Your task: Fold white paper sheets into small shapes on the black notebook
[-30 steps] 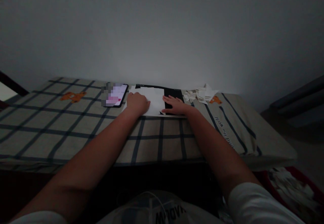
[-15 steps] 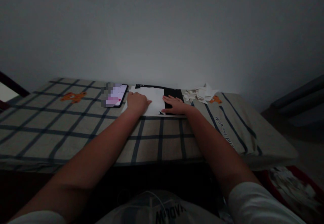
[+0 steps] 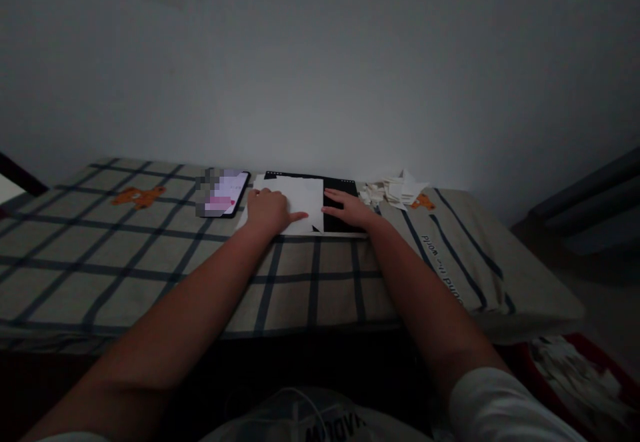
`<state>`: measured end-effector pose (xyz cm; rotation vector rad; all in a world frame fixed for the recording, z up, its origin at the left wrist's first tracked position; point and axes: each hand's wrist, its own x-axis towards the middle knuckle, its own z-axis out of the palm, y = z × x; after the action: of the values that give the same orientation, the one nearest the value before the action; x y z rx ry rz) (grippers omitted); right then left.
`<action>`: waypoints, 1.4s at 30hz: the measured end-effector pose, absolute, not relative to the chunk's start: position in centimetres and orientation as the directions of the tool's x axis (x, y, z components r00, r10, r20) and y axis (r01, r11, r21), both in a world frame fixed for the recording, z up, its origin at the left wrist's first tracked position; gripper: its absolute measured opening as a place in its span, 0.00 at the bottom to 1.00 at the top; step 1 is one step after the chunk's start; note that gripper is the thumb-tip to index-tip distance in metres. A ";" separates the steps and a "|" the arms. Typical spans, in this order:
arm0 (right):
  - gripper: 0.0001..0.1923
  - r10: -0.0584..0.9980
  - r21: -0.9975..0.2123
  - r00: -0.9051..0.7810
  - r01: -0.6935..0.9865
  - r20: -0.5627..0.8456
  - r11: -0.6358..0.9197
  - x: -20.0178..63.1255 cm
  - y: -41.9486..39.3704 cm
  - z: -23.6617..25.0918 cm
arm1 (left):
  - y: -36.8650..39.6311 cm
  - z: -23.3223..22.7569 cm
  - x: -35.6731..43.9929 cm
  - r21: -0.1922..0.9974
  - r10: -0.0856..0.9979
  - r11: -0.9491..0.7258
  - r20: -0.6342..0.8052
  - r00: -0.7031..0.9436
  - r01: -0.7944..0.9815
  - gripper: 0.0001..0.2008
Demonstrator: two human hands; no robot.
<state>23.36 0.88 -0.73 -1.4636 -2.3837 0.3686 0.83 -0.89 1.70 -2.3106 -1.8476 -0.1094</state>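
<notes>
A sheet of white paper [image 3: 306, 195] lies on a black sheet [image 3: 340, 225] with a row of small pale marks along its far edge. My left hand [image 3: 269, 211] rests on the left part of the white paper, its thumb stretched out to the right and the other fingers pressed down, partly hidden by the back of the hand. My right hand [image 3: 354, 211] lies flat over the black sheet, fingers extended and slightly spread, with the tips at the white paper's right edge. Neither hand grips anything visible.
A phone [image 3: 235, 192] with a lit, partly blurred screen lies left of the paper. Torn white paper scraps [image 3: 395, 190] are heaped on the right. A checked cloth [image 3: 330, 282] covers the table, against a grey wall [image 3: 320, 69]. Lower right, a red container [image 3: 525, 369] holds pale scraps.
My left thumb reaches farther right across the white paper. The fingers of my right hand have shifted at the paper's edge, its thumb no longer spread toward me. The view has moved slightly.
</notes>
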 end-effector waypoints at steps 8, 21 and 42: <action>0.22 0.925 -0.286 -0.263 0.896 0.275 0.340 23.2 1.5 -1.1 | -1.0 1.7 0.7 -0.064 0.945 -0.271 0.174 0.278 0.961 0.36; 0.18 0.960 -0.668 -0.104 0.699 0.259 0.256 21.9 1.7 -1.1 | -1.2 0.9 1.1 -0.029 0.915 -0.346 0.212 0.344 0.938 0.35; 0.12 0.954 -0.964 0.135 0.062 0.266 0.260 24.1 1.5 0.6 | 0.2 0.9 0.5 0.583 0.846 -0.502 0.485 0.222 0.638 0.26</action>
<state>24.07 1.52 0.63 -1.1058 -1.2492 0.8890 0.49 0.21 0.89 -2.6457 -1.6527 -1.3615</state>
